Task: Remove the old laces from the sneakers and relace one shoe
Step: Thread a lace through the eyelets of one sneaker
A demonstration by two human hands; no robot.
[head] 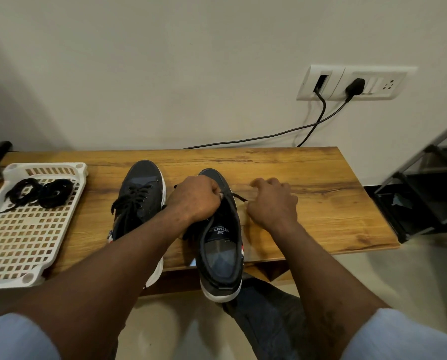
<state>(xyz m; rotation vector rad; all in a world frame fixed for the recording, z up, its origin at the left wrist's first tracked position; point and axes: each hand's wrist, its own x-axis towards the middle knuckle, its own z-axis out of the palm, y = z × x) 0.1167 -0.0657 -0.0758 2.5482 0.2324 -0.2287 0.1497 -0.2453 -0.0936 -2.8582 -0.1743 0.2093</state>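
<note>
Two dark sneakers with white soles stand on the wooden table (308,178), toes toward the wall. The left sneaker (139,193) is laced with a black lace (131,203), its ends loose. The right sneaker (221,245) has its heel over the table's front edge. My left hand (196,198) lies curled over its eyelet area, gripping the shoe. A black lace (239,197) runs out from there to the right. My right hand (271,203), blurred, pinches that lace beside the shoe.
A white slotted plastic tray (17,242) sits at the left of the table with two coiled black laces (39,193) in it. Two black cables (318,123) hang from a wall socket (352,83) behind. A dark metal rack (425,188) stands at the right.
</note>
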